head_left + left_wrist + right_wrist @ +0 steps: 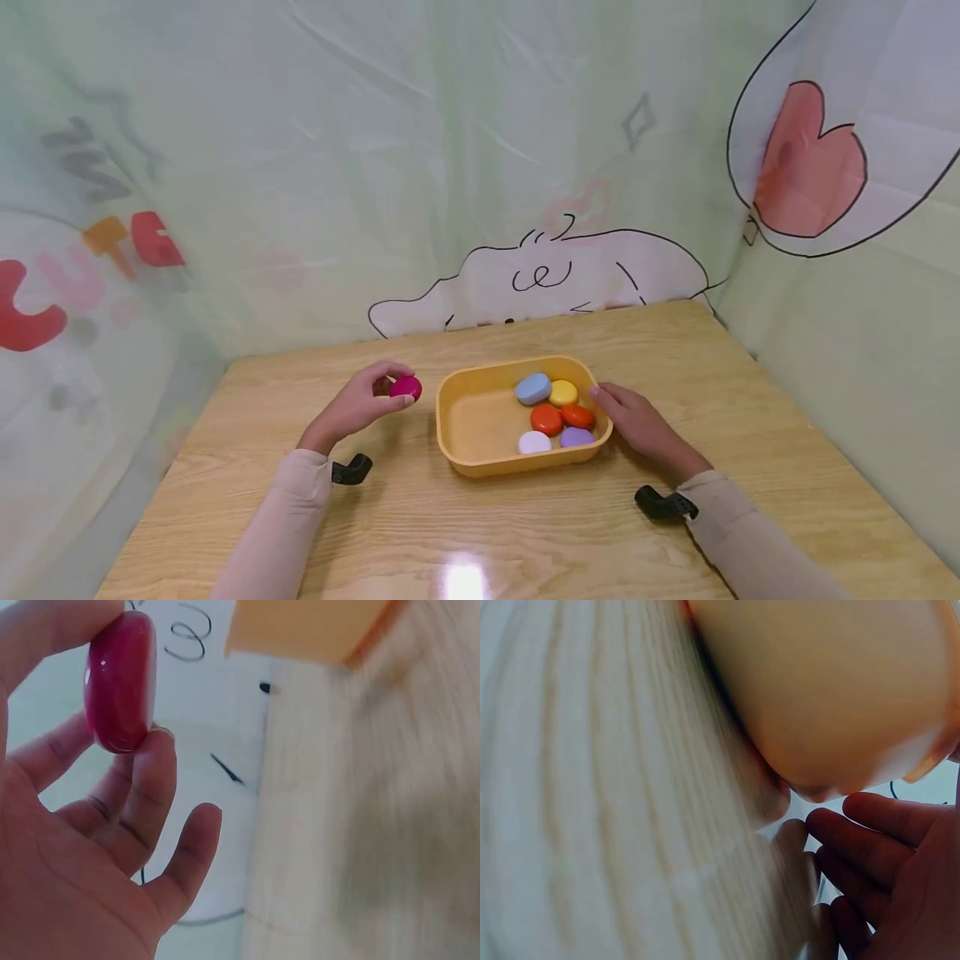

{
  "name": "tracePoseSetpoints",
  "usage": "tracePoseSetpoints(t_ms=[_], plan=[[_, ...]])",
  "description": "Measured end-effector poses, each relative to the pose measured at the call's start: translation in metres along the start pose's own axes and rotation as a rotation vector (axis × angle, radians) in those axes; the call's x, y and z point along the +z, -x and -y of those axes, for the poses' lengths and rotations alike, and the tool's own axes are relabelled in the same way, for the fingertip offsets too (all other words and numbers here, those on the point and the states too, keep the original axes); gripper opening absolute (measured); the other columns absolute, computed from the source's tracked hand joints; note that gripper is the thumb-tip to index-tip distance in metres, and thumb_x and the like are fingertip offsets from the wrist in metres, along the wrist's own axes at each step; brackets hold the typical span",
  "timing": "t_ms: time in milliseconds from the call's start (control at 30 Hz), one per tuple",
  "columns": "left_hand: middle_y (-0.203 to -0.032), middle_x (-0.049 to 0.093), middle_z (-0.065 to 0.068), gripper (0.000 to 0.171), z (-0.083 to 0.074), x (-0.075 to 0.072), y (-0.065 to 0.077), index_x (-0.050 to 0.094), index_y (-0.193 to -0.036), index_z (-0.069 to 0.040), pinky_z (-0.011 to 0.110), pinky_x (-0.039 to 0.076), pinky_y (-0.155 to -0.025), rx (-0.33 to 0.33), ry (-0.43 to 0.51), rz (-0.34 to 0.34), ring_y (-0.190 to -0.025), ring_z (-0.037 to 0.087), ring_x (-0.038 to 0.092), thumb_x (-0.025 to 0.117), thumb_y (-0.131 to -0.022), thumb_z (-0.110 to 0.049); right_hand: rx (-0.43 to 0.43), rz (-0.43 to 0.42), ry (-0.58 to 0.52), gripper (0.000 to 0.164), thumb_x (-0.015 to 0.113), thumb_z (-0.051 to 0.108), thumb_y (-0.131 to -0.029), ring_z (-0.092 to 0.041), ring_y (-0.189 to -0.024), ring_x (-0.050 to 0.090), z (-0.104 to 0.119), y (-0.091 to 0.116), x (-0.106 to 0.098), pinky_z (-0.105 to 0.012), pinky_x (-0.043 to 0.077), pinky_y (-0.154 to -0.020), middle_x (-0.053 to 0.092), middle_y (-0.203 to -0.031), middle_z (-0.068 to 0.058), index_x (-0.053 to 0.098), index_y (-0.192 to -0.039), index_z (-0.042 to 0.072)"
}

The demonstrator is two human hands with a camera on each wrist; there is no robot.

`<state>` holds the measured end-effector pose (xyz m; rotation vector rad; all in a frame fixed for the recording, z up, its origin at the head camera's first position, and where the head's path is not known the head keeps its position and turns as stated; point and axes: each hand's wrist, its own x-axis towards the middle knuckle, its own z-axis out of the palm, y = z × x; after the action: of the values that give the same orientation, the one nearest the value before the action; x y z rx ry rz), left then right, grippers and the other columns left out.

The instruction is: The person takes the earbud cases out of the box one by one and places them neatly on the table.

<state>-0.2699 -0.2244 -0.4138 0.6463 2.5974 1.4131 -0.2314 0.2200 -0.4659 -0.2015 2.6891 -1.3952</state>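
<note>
My left hand [367, 392] pinches a glossy magenta pebble-shaped piece [406, 388] above the table, to the left of a yellow plastic tray [480, 468]. In the left wrist view the smooth, rounded piece [120, 682] is held between the thumb and a fingertip, the little finger standing free. My right hand [637, 421] holds the tray's right end, thumb at the rim and the other fingers outside the wall. The right wrist view has these fingers [870, 844] beside the tray's outer wall [832, 697]; how firmly they touch it I cannot tell.
Several similar rounded pieces lie in the tray's right half: blue [533, 389], yellow [563, 393], red [546, 420], orange-red [577, 416], white [535, 442] and purple [577, 437]. A wooden table [405, 533] bears the tray. A printed curtain [300, 208] hangs behind it.
</note>
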Motion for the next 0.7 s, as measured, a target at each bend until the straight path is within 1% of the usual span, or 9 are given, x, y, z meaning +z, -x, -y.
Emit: tracePoseSetpoints(t_ms=[133, 200, 400, 567, 700], plan=[[-0.115, 0.063, 0.008, 0.042, 0.011, -0.005, 0.009, 0.064, -0.125, -0.011, 0.034, 0.052, -0.078, -0.05, -0.037, -0.024, -0.094, 0.024, 0.061, 0.078, -0.089, -0.03, -0.025, -0.009, 0.002, 0.073, 0.035, 0.053, -0.106, -0.044, -0.14, 0.035, -0.001, 0.001, 0.0, -0.06, 0.027, -0.112, 0.041, -0.15, -0.027, 0.038, -0.149, -0.006], [-0.115, 0.063, 0.009, 0.042, 0.015, -0.008, 0.013, 0.064, -0.124, -0.009, 0.035, 0.051, -0.077, -0.064, -0.058, -0.031, -0.093, 0.024, 0.06, 0.077, -0.09, -0.028, -0.034, -0.013, -0.001, 0.072, 0.035, 0.052, -0.107, -0.044, -0.14, 0.036, -0.001, 0.0, 0.0, -0.06, 0.027, -0.112, 0.042, -0.15, -0.027, 0.039, -0.149, -0.006], [-0.111, 0.063, 0.008, 0.039, 0.023, -0.017, 0.023, 0.065, -0.122, -0.008, 0.036, 0.048, -0.072, -0.118, -0.11, -0.046, -0.089, 0.023, 0.057, 0.078, -0.088, -0.024, -0.025, 0.002, -0.004, 0.073, 0.034, 0.053, -0.107, -0.044, -0.141, 0.034, 0.0, 0.0, 0.001, -0.06, 0.026, -0.112, 0.04, -0.151, -0.027, 0.038, -0.15, -0.006], [-0.118, 0.063, 0.008, 0.045, 0.029, -0.021, 0.029, 0.064, -0.129, -0.005, 0.036, 0.05, -0.075, -0.158, -0.127, -0.042, -0.098, 0.025, 0.058, 0.077, -0.089, -0.022, -0.022, -0.006, 0.009, 0.073, 0.035, 0.053, -0.107, -0.046, -0.141, 0.034, -0.001, 0.0, 0.0, -0.061, 0.026, -0.112, 0.04, -0.151, -0.028, 0.037, -0.15, -0.006], [-0.12, 0.063, 0.007, 0.046, 0.038, -0.021, 0.031, 0.064, -0.131, -0.007, 0.035, 0.051, -0.076, -0.203, -0.136, -0.041, -0.102, 0.026, 0.058, 0.077, -0.089, -0.02, -0.003, 0.004, 0.009, 0.077, 0.034, 0.056, -0.106, -0.046, -0.141, 0.033, -0.001, -0.001, 0.001, -0.061, 0.027, -0.112, 0.037, -0.153, -0.028, 0.035, -0.151, -0.006]])
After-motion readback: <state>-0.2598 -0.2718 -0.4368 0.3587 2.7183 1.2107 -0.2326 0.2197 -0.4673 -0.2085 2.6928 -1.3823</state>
